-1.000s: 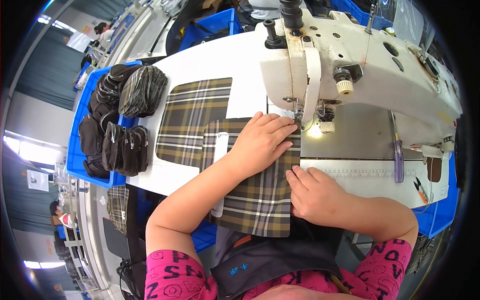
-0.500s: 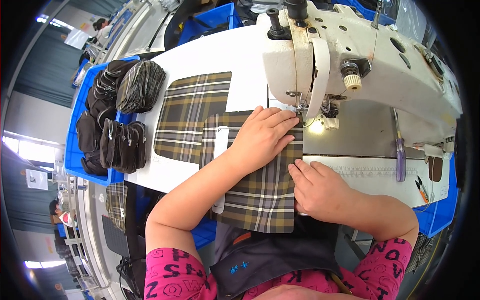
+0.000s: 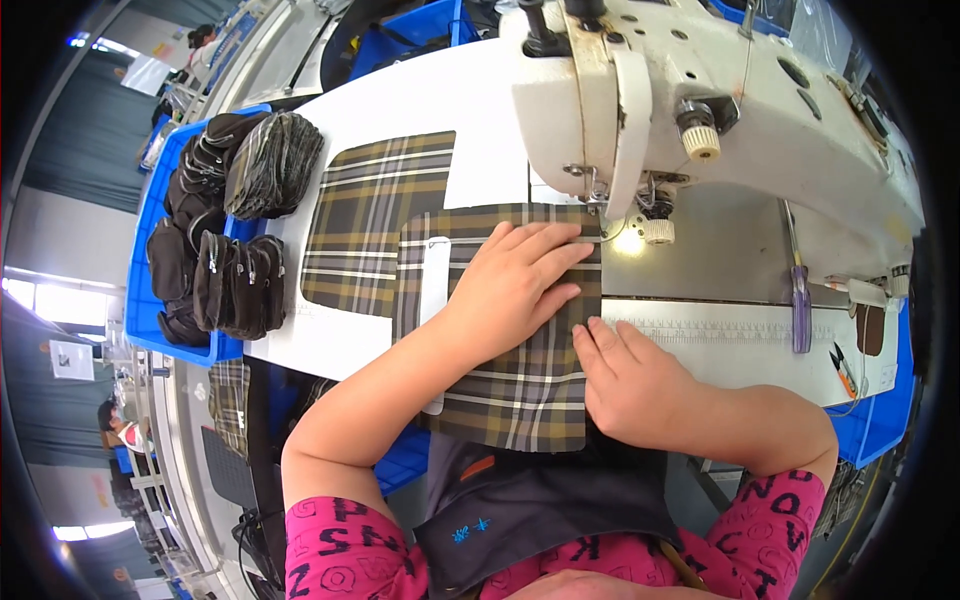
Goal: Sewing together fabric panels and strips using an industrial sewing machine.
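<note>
My left hand (image 3: 515,285) has crept up, fingers spread flat on the plaid panel (image 3: 505,375), its edge now nearer the needle (image 3: 608,215); my right hand (image 3: 635,385) steadies the side, grasping nothing.

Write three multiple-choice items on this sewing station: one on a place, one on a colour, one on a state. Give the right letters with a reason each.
1. Where does the blue bin of dark pouches stand?
A. To the left of the white table
B. On top of the sewing machine
C. Under the right hand

2. What colour are the person's sleeves?
A. Green
B. Pink with dark letters
C. Plain white

3. How does the left hand rest on the plaid fabric piece?
A. Clenched in a fist
B. Lifted clear of it
C. Flat, fingers spread toward the needle area

Answers:
1 A, the bin sits against the table's left edge.
2 B, both sleeves at the lower edge are pink with dark lettering.
3 C, the palm lies flat on the plaid beside the sewing machine, with the right hand at the fabric's right edge.
</note>
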`<state>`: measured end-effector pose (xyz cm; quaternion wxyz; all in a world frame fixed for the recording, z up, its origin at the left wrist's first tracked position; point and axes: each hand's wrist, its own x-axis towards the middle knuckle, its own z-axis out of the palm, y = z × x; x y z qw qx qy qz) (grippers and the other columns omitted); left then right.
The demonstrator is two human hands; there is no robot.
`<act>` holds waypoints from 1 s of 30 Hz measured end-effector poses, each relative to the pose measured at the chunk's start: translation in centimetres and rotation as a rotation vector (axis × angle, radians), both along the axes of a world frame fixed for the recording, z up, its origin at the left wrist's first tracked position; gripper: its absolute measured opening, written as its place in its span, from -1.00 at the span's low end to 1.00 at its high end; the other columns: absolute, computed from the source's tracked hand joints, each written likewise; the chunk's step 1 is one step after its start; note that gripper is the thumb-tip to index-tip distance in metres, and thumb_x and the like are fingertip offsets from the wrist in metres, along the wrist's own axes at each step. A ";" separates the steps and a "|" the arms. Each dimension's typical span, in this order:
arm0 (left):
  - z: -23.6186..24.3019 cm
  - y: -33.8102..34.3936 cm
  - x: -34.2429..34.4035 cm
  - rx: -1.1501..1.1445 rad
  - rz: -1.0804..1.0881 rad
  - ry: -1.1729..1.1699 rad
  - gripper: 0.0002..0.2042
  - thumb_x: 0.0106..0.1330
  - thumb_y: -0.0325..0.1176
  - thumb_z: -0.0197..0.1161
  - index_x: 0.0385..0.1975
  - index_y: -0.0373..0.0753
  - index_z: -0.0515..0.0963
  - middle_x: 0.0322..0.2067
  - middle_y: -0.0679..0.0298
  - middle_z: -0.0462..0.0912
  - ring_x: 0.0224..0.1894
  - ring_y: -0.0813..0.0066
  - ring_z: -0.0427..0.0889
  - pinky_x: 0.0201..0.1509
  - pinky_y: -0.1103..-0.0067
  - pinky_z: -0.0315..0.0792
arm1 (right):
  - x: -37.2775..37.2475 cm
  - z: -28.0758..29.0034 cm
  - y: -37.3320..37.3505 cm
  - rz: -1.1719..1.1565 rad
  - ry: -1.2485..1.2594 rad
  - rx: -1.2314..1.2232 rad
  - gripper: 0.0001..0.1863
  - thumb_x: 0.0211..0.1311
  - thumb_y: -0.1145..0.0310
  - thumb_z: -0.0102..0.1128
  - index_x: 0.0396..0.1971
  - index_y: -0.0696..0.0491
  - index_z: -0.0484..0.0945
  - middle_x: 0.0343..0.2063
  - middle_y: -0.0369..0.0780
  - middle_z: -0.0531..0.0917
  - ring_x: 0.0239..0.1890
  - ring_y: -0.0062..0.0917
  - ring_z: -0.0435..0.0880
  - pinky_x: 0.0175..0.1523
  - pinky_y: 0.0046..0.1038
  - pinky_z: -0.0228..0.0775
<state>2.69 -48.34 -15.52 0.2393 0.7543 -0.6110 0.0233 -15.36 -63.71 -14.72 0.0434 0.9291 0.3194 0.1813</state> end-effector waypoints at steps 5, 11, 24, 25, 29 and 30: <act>0.5 2.6 -2.8 0.057 -0.006 0.028 -0.62 0.23 -0.32 0.47 0.06 -0.12 0.65 0.13 0.30 0.65 0.14 0.23 0.61 0.17 0.28 0.39 | -1.0 -0.4 0.8 0.027 -0.052 0.005 -0.62 -0.04 0.22 0.17 -0.47 0.28 0.74 -0.25 0.10 0.75 -0.14 -0.10 0.73 -0.09 -0.22 0.58; 0.2 3.2 -4.1 0.015 -0.036 0.015 -0.65 0.20 -0.34 0.49 0.01 -0.11 0.68 0.09 0.33 0.67 0.15 0.27 0.61 0.14 0.29 0.41 | -1.3 -1.1 1.1 0.009 -0.084 0.050 -0.60 -0.13 0.22 0.19 -0.49 0.30 0.73 -0.27 0.12 0.74 -0.17 -0.11 0.72 -0.11 -0.24 0.58; -0.1 4.1 -4.3 0.104 -0.110 0.112 -0.50 0.18 -0.35 0.46 0.19 -0.13 0.63 0.24 0.26 0.57 0.31 0.15 0.50 0.10 0.26 0.40 | -1.3 -0.4 0.9 0.059 -0.021 0.021 -0.65 -0.11 0.22 0.18 -0.52 0.24 0.72 -0.28 0.15 0.75 -0.16 -0.03 0.75 0.03 -0.14 0.62; -0.1 4.0 -4.2 0.101 -0.106 0.113 -0.50 0.18 -0.35 0.46 0.19 -0.13 0.63 0.24 0.26 0.57 0.31 0.15 0.50 0.10 0.26 0.40 | -1.3 -0.5 0.8 0.063 -0.020 0.020 -0.65 -0.11 0.22 0.18 -0.52 0.24 0.72 -0.28 0.15 0.75 -0.16 -0.03 0.75 0.03 -0.14 0.62; -0.1 3.6 -3.4 0.085 -0.112 0.083 -0.49 0.19 -0.35 0.46 0.20 -0.13 0.62 0.24 0.26 0.57 0.32 0.15 0.50 0.09 0.28 0.40 | -1.0 -0.7 0.6 0.045 -0.022 0.031 -0.68 -0.09 0.24 0.20 -0.52 0.23 0.71 -0.24 0.16 0.74 -0.14 -0.01 0.75 0.03 -0.14 0.62; -0.2 3.5 -3.1 0.075 -0.116 0.082 -0.49 0.19 -0.34 0.46 0.20 -0.13 0.62 0.24 0.26 0.57 0.32 0.15 0.50 0.09 0.27 0.41 | -0.8 -0.7 0.5 0.044 -0.012 0.029 -0.69 -0.07 0.25 0.21 -0.51 0.23 0.71 -0.22 0.16 0.74 -0.13 -0.01 0.74 0.04 -0.14 0.62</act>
